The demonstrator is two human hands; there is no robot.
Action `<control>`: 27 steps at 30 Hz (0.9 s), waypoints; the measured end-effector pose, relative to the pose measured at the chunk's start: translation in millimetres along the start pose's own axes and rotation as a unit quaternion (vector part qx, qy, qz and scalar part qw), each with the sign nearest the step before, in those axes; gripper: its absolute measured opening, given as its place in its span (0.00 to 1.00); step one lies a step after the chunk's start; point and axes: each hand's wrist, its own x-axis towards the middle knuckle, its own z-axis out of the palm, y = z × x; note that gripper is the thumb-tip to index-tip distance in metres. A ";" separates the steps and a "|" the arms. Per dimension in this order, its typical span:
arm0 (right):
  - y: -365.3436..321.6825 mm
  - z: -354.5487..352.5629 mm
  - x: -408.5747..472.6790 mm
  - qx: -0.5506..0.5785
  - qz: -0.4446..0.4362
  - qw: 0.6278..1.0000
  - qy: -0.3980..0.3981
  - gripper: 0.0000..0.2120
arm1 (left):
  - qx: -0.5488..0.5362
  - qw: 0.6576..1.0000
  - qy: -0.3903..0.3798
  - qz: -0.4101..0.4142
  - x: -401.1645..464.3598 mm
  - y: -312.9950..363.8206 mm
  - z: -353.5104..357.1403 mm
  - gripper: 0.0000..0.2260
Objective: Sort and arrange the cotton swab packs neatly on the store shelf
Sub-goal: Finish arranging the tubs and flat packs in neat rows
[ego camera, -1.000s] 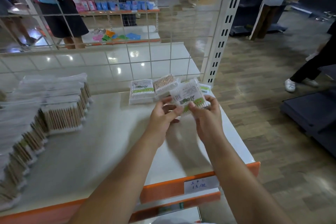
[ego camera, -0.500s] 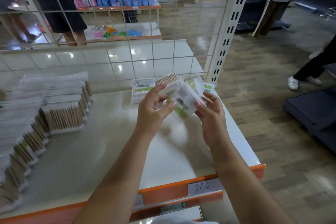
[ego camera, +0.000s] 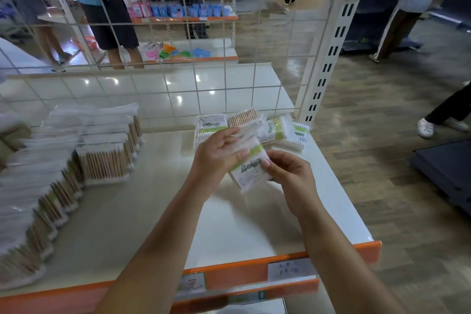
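Observation:
Both hands hold one cotton swab pack [ego camera: 251,169] with a green and white label above the middle of the white shelf [ego camera: 153,211]. My left hand [ego camera: 216,154] grips its upper left part. My right hand [ego camera: 288,173] pinches its right edge. The pack is tilted, label up. Behind it, several loose packs [ego camera: 211,126] lie at the back right of the shelf, some label up, one showing wooden sticks [ego camera: 243,118]. A long stack of swab packs [ego camera: 63,160] runs along the shelf's left side.
A wire grid panel [ego camera: 178,79] closes the shelf's back. A slotted white upright [ego camera: 328,58] stands at the back right corner. An orange price rail [ego camera: 242,273] edges the front. People stand beyond the grid and to the right on the wooden floor.
The pack has turned in my hands and come down and towards me, away from the loose packs. My right hand has dropped lower; my left hand stays on the pack's upper part.

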 end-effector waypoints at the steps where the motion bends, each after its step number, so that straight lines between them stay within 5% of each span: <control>1: -0.4 0.0 0.1 0.011 -0.002 1.000 0.010 0.07 | -0.041 0.999 0.000 -0.026 -1.1 -3.0 0.3 0.19; 10: -3.1 -3.5 3.4 0.105 0.007 0.991 0.088 0.09 | -0.123 0.987 -0.057 -0.091 -12.3 -22.4 9.8 0.15; 17: -2.9 -0.8 0.1 0.061 -0.026 0.991 0.118 0.14 | -0.147 0.980 -0.067 -0.112 -13.8 -25.6 8.9 0.14; 27: 5.5 -0.4 -1.8 -0.056 -0.074 0.991 0.096 0.06 | -0.213 0.971 -0.059 -0.094 -15.4 -22.7 7.6 0.15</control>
